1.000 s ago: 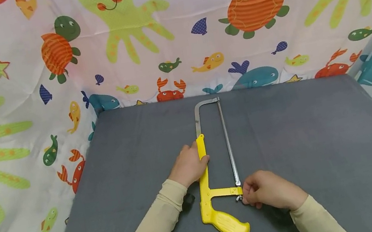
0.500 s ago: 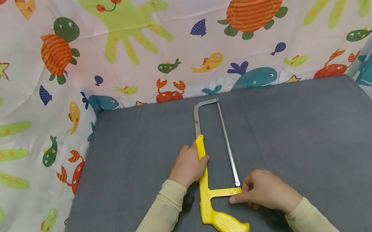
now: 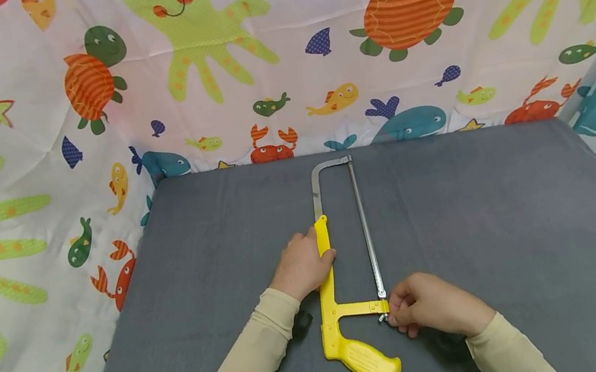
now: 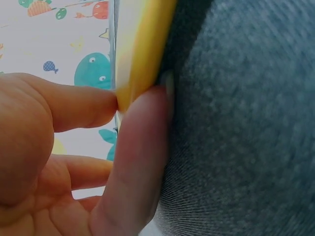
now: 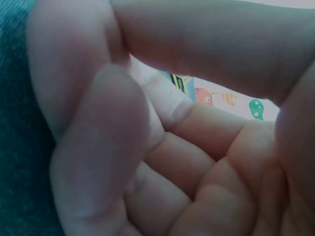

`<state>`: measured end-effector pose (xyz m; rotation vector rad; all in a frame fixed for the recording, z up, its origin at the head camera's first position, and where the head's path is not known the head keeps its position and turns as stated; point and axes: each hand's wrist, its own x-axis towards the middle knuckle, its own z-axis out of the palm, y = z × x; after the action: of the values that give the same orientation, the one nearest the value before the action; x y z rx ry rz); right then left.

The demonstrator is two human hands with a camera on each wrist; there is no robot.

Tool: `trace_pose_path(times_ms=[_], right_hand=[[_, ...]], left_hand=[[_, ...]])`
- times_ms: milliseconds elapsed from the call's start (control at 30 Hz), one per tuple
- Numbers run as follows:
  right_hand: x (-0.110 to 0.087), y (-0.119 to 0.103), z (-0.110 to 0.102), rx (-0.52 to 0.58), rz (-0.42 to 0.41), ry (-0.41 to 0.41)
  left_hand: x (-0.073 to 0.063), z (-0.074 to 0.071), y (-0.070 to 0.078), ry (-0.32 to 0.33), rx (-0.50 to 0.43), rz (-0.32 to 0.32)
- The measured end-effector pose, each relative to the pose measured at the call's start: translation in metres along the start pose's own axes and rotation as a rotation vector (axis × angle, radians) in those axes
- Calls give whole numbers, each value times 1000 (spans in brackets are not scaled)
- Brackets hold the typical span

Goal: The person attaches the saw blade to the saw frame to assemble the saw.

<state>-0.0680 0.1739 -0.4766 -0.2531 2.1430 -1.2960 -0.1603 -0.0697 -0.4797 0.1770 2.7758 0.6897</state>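
Note:
A hacksaw (image 3: 329,313) with a yellow grip and a silver front frame lies flat on the grey cloth. Its blade (image 3: 367,233) runs along the right side. My left hand (image 3: 301,265) grips the yellow bar of the frame, thumb on top; the left wrist view shows the yellow bar (image 4: 147,44) pinched between thumb and fingers. At the lower blade end, a small wing nut (image 3: 383,318) sticks out below the yellow crosspiece. My right hand (image 3: 435,305) has curled thumb and fingers at the nut's right side. In the right wrist view, the fingers (image 5: 108,142) hide the nut.
A grey cloth (image 3: 486,199) covers the table. Printed curtains (image 3: 274,50) with sea animals stand behind it and along both sides. A small dark object (image 3: 301,323) shows under the left wrist.
Half a second ago my right thumb reached left across the wing nut. It has since drawn back right, uncovering the nut, as it stood one second ago. My left hand and the hacksaw stay put.

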Motion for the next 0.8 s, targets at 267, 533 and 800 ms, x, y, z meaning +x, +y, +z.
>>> trace_pose_path(times_ms=[267,533,800], right_hand=[[-1,-2,0,-33,12,47],[-1,-10,2,-206,117,153],[3,-18,14,-233,231,248]], left_hand=[[1,-3,1,-42,-41,-17],[1,-1,-2,-51,-39,-13],[2,1,-4,-82,-35,-15]])
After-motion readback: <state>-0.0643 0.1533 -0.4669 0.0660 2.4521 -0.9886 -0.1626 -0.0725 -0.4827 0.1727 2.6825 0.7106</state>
